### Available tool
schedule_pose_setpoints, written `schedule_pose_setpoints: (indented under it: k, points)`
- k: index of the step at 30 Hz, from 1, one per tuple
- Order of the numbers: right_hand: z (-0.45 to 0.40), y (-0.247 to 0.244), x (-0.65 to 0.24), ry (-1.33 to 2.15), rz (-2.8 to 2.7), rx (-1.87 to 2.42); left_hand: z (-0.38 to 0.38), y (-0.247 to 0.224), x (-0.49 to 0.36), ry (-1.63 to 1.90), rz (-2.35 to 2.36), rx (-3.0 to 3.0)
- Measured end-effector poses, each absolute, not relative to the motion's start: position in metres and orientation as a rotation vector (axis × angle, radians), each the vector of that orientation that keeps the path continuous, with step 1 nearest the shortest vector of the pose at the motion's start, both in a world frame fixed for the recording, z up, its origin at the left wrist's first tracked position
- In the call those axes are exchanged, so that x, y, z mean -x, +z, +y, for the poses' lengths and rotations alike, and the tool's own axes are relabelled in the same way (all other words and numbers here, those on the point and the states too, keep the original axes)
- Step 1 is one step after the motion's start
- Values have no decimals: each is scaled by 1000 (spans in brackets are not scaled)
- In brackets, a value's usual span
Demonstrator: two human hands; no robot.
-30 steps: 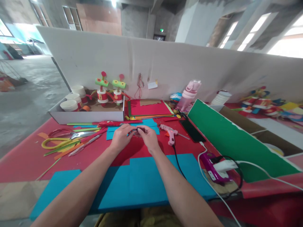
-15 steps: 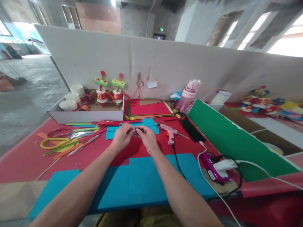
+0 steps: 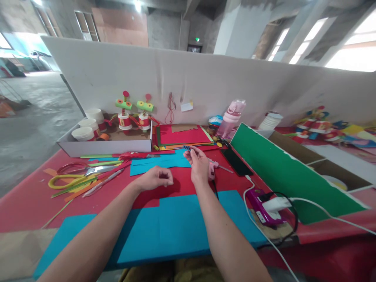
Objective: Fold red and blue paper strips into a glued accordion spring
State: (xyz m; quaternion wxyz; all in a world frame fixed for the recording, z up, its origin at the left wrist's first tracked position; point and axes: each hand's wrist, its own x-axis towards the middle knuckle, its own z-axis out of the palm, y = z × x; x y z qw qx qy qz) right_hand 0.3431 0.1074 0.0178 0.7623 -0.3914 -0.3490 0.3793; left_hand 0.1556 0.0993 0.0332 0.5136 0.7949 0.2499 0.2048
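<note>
My right hand (image 3: 199,166) is raised over the middle of the table, with thumb and fingers pinched on a small dark-blue folded paper spring (image 3: 186,148). Beyond the fingertips, the spring's zigzag folds show. Lower and to the left, my left hand (image 3: 155,178) is curled closed above the red table cover, apart from the right, and I see nothing in it. Behind both hands lie blue paper strips (image 3: 161,161). A pink glue gun (image 3: 212,168) rests just right of my right hand, partly covered by it.
Scissors (image 3: 70,178) and a pen (image 3: 102,183) lie among paper strips at left. A white box (image 3: 108,149) holds cups and two paper figures. Blue board (image 3: 164,231) spans the front edge. At right are a phone (image 3: 235,161), a purple power strip (image 3: 266,211) and a green-sided box (image 3: 282,172).
My hands, together before, have come apart. The right moved up and right with the paper spring in its fingers; the left let go and sank slightly.
</note>
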Motion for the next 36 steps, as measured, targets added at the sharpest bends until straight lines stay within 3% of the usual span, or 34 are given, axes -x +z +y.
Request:
schedule_pose_setpoints:
  k: [8,15,21,32,36]
  points:
    - [104,18,-335,942,-817,825,98,35,-156,590,481,-1876]
    - [94,19,-320,1105,-1089,877,113,27,-155,1208,794,-1534]
    - [89,19,-315,1139,-1252,928,107,28,-160,943,770,-1549]
    - [96,23,-329,1038,-986,877,109,27,-154,992,857,-1540]
    - [99,25,-337,985,-874,853,100,35,-149,573,588,-1589]
